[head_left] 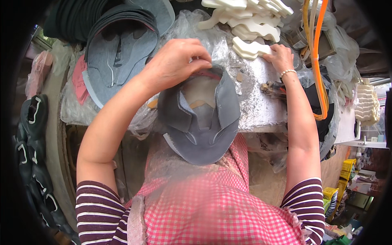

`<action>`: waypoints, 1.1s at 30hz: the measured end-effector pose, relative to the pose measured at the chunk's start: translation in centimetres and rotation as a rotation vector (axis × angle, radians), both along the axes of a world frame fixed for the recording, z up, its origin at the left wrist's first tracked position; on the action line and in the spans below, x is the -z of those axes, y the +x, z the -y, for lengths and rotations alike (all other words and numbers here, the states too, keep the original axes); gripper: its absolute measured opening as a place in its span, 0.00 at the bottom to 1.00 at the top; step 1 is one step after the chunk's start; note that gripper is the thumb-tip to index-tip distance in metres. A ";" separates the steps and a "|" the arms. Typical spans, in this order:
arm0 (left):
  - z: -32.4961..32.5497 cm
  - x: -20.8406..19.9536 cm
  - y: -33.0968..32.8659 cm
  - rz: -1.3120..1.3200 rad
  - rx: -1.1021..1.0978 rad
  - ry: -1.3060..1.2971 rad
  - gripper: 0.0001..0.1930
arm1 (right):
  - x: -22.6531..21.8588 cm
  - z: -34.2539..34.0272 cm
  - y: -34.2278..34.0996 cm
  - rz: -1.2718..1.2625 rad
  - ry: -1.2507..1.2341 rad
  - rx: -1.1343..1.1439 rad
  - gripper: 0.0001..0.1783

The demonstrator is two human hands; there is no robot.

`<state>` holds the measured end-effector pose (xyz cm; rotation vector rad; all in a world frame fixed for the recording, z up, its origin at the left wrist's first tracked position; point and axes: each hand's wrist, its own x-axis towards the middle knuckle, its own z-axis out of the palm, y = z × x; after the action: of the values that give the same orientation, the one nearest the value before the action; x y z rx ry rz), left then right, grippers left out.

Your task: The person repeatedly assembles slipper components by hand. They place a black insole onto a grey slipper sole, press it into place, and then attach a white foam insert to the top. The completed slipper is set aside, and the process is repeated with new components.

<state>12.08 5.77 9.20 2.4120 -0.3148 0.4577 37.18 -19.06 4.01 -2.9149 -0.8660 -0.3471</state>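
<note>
Your grey shoe upper (202, 145) sits at the near edge of the table (261, 110), its toe jutting past that edge toward you, above your checked apron (204, 204). Your L hand (185, 61) is at the upper's far rim, fingers curled, thumb & fingertips drawn close together; can't tell if they've pinched the rim. Your R hand (282, 58), w/ a beaded bracelet (288, 72) at the wrist, is out beyond the upper to its R, fingers bent & touching the R end of 1 white foam pc (249, 50); can't tell how firm that hold is. The other foam pcs (257, 29) are heaped behind that pc, farther from the upper. L of the upper & a bit beyond it: a stack of grey uppers (100, 61) w/ a pink pc (80, 77) poking out on its L. Straight beyond the upper, clear plastic (196, 26) lies bunched. Well R of the upper, orange tubing (316, 61) hangs down; far L of it, dark pcs w/ white trim (30, 134) are piled.
</note>
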 end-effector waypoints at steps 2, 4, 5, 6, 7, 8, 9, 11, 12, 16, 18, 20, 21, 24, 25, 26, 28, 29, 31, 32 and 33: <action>0.3 0.2 0.5 0.051 0.033 0.052 0.06 | -0.7 1.3 -0.2 -0.036 0.146 -0.060 0.22; 0.4 0.6 0.9 0.108 0.031 0.123 0.06 | -2.6 1.4 -2.8 -0.081 0.266 -0.144 0.19; 0.5 0.5 1.3 0.000 0.033 -0.007 0.06 | -3.4 2.3 -3.8 -0.116 0.262 -0.157 0.18; 0.4 0.4 1.5 -0.109 0.018 -0.131 0.07 | -3.7 2.6 -4.7 -0.155 0.420 -0.292 0.17; 0.1 0.3 1.6 -0.219 0.006 -0.255 0.07 | -3.9 3.1 -5.9 -0.194 0.578 -0.426 0.16; -0.6 0.4 1.7 -0.352 -0.017 -0.349 0.08 | -5.3 2.8 -8.3 -0.338 0.667 -0.435 0.17; -1.0 0.1 1.5 -0.467 -0.032 -0.531 0.10 | -6.8 2.2 -11.3 -0.482 0.754 -0.439 0.17; -1.9 1.9 2.1 -0.376 0.067 -0.694 0.10 | -7.6 1.2 -15.9 -0.782 0.998 -0.621 0.21; -1.7 1.5 2.1 -0.432 0.060 -0.694 0.10 | -7.2 0.9 -16.8 -0.753 0.927 -0.714 0.20; -0.8 -0.2 1.6 -0.538 0.058 -0.642 0.10 | -7.4 -3.1 -18.8 -0.424 0.669 -0.729 0.10; -0.5 -0.5 1.3 -0.540 0.064 -0.598 0.10 | -6.6 -3.9 -18.4 -0.375 0.686 -0.703 0.09; -0.3 -1.1 1.0 -0.548 0.063 -0.559 0.11 | -6.1 -4.4 -18.5 -0.368 0.756 -0.656 0.08; -0.2 -1.4 0.8 -0.548 0.057 -0.553 0.11 | -6.0 -4.6 -18.5 -0.341 0.779 -0.642 0.08; 0.1 -1.8 0.5 -0.553 0.048 -0.538 0.11 | -6.0 -4.8 -18.6 -0.247 0.821 -0.618 0.08; 0.1 -1.8 0.5 -0.558 0.048 -0.535 0.11 | -5.7 -5.0 -18.5 -0.259 0.804 -0.625 0.08; 0.2 -1.8 0.5 -0.565 0.051 -0.530 0.11 | -5.3 -5.1 -18.3 -0.269 0.789 -0.630 0.08; 0.2 -1.2 0.7 -0.550 0.035 -0.550 0.12 | -4.7 -5.2 -17.9 -0.282 0.773 -0.636 0.10; 0.3 -1.0 0.7 -0.544 0.025 -0.562 0.12 | -4.3 -5.2 -17.7 -0.209 0.749 -0.674 0.10; 0.6 -1.5 0.6 -0.554 0.019 -0.525 0.12 | -3.7 -5.2 -17.2 -0.065 0.698 -0.751 0.11; 0.7 -1.7 0.5 -0.561 0.013 -0.506 0.12 | -3.4 -5.2 -17.2 -0.059 0.685 -0.767 0.12; 0.7 -1.6 0.2 -0.541 0.021 -0.546 0.12 | -3.2 -5.1 -17.3 -0.053 0.673 -0.785 0.12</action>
<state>12.33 5.04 10.81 1.8950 0.0287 -0.1225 19.91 -13.93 7.19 -1.8058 -1.4361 -0.3807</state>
